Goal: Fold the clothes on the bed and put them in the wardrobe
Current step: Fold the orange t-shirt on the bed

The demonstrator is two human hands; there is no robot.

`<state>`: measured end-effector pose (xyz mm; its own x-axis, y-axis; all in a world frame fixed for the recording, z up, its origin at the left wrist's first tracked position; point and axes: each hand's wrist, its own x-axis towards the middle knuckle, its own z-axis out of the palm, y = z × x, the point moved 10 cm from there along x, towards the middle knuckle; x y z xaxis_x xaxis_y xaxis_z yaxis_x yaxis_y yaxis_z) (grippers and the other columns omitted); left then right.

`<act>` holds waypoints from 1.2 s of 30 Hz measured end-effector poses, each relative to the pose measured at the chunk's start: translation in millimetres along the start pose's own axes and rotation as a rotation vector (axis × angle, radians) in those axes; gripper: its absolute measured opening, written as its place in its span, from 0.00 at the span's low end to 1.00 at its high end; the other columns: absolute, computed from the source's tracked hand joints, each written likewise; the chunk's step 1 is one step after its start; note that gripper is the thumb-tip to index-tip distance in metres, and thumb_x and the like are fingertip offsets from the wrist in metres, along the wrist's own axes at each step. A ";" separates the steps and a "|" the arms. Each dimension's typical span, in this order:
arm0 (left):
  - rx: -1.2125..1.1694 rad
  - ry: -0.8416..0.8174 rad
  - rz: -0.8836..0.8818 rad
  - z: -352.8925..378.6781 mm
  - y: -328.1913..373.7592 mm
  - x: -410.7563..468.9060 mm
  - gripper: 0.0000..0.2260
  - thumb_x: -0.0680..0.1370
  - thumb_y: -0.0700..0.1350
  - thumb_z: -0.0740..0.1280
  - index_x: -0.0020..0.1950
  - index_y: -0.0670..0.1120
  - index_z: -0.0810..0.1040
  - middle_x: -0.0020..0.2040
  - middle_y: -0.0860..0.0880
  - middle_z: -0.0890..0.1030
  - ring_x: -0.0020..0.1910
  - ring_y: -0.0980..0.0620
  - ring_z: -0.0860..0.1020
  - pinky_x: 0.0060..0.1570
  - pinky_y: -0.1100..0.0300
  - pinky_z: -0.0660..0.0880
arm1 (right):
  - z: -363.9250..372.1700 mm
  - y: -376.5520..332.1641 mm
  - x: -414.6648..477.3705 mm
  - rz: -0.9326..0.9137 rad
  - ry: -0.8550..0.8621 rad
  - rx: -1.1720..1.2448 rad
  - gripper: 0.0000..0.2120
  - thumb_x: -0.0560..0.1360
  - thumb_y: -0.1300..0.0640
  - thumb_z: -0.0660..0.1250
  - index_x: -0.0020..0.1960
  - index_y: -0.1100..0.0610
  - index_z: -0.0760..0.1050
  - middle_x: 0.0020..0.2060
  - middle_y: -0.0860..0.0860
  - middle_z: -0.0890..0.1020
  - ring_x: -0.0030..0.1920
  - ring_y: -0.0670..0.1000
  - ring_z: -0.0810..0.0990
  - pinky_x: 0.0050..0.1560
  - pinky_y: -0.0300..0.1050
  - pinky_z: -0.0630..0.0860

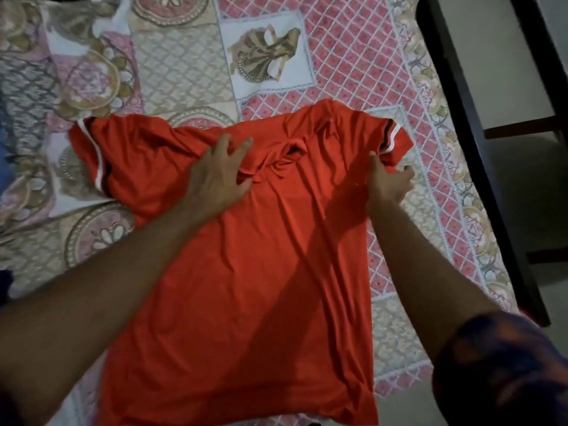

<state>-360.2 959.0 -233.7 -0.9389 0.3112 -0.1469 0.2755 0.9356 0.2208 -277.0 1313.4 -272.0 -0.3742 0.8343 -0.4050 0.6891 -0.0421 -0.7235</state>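
A red T-shirt (246, 287) lies spread flat on the bed, collar away from me, with black-and-white bands on both sleeve cuffs. My left hand (219, 173) presses flat on the shirt near the collar, fingers spread. At the right armpit, my right hand (388, 182) pinches the shirt's edge just below the right sleeve (395, 141). The left sleeve (92, 149) lies crumpled at the far left.
The patterned pink and beige bedspread (184, 66) covers the bed. Its right edge runs along a dark wooden frame (479, 155), with pale floor beyond. A bit of blue cloth (4, 167) shows at the left edge of the view.
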 end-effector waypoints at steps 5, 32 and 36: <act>0.059 0.045 0.076 -3.0 9.2 56.0 0.12 0.74 0.47 0.66 0.55 0.44 0.75 0.52 0.38 0.78 0.50 0.34 0.79 0.45 0.44 0.76 | 19.1 -17.1 37.6 0.058 -0.056 0.130 0.24 0.62 0.47 0.78 0.54 0.55 0.79 0.43 0.49 0.83 0.42 0.51 0.82 0.51 0.52 0.83; -0.221 -0.082 0.243 55.7 140.0 151.7 0.20 0.83 0.46 0.56 0.74 0.43 0.70 0.78 0.41 0.63 0.79 0.42 0.57 0.77 0.43 0.51 | 22.6 -78.0 -54.8 -0.996 -0.142 0.073 0.17 0.62 0.69 0.65 0.49 0.63 0.79 0.50 0.57 0.83 0.51 0.56 0.77 0.55 0.48 0.72; -0.516 0.223 0.011 -12.9 72.4 139.8 0.23 0.68 0.36 0.55 0.56 0.41 0.84 0.61 0.41 0.81 0.67 0.42 0.75 0.70 0.58 0.66 | 70.1 -36.4 -101.7 -1.084 -0.515 -0.182 0.20 0.69 0.62 0.71 0.60 0.60 0.80 0.62 0.57 0.82 0.59 0.58 0.80 0.61 0.53 0.74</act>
<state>-474.2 1068.1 -225.9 -0.9728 0.2253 0.0537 0.2020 0.7117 0.6728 -307.6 1191.6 -243.7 -0.9850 0.0711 0.1572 -0.0729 0.6547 -0.7523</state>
